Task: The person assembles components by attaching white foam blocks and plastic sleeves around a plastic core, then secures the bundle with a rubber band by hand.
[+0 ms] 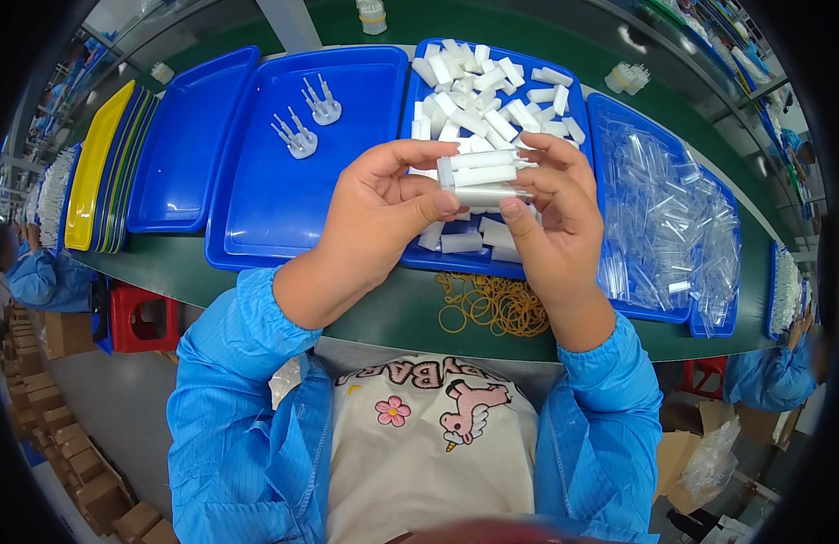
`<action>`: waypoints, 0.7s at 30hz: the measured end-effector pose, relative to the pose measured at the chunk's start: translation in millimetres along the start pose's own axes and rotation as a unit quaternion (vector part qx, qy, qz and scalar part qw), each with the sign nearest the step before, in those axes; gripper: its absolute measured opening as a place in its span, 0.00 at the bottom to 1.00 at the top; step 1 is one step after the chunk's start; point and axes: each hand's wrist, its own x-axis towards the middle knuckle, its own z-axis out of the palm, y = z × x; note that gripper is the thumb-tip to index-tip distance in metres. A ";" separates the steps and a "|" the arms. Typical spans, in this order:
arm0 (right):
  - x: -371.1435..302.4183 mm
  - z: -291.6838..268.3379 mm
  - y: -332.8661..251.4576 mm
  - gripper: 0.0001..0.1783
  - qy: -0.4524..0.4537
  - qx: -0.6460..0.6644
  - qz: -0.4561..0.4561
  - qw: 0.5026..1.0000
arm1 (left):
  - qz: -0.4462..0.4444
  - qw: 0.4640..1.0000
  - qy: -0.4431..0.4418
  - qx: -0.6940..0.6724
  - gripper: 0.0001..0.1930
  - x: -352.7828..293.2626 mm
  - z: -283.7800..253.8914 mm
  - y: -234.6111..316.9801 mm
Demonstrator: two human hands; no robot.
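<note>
Both hands hold a bundle of white tubes (485,175) level in front of me, over the near part of a blue tray. A pale, translucent end piece sits at the bundle's left end, and thin tips stick out at its right. My left hand (369,204) is closed round the left end, thumb below and fingers above. My right hand (564,213) pinches the right end between thumb and fingers. Beneath and beyond the hands, many white foam-like blocks (492,124) fill the blue tray (573,80). Two white pronged pieces (295,138) stand in the blue tray (283,218) to the left.
Yellow-brown rubber bands (492,306) lie on the green table (383,317) near me. On the right, a blue tray holds clear plastic tubes (659,208). Stacked trays (97,172) stand at left. Banded white bundles (628,78) sit behind. People in blue work at both sides.
</note>
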 end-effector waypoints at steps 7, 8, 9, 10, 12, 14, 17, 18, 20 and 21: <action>-1.7 -0.1 4.8 0.10 -0.002 0.011 -0.009 1.000 | 0.003 0.998 -0.037 0.056 0.24 -2.1 -5.0 1.3; -2.0 -1.0 5.4 0.10 -0.003 0.006 -0.019 1.000 | 0.004 0.997 -0.039 0.065 0.24 -2.2 -4.5 2.1; -1.9 -2.0 5.4 0.10 -0.003 0.007 -0.019 1.000 | 0.005 0.997 -0.039 0.065 0.24 -2.3 -4.8 1.9; -1.7 -3.0 5.1 0.10 -0.007 0.000 -0.014 1.000 | 0.007 0.997 -0.041 0.072 0.24 -2.5 -5.5 1.6; -1.1 -4.6 3.0 0.10 -0.011 -0.008 -0.008 1.000 | 0.010 0.996 -0.044 0.079 0.24 -2.3 -5.6 1.7; -0.3 -6.8 -1.2 0.09 -0.010 -0.011 0.012 1.000 | 0.006 0.996 -0.043 0.082 0.24 -1.5 -4.4 2.0; 4.0 -10.7 -4.4 0.08 -0.020 -0.062 -0.010 0.998 | -0.010 0.997 -0.037 0.070 0.24 -2.4 -4.6 2.0; 3.7 -10.6 -4.2 0.08 -0.019 -0.063 -0.010 0.998 | -0.011 0.997 -0.037 0.070 0.24 -2.0 -5.0 1.7; 2.7 -9.9 -3.4 0.09 -0.020 -0.055 -0.001 0.998 | -0.018 0.998 -0.045 0.049 0.24 -1.0 -6.9 0.5; 2.3 -8.5 -2.6 0.09 -0.020 -0.055 0.000 0.998 | -0.018 0.998 -0.045 0.049 0.24 -0.9 -8.2 -0.8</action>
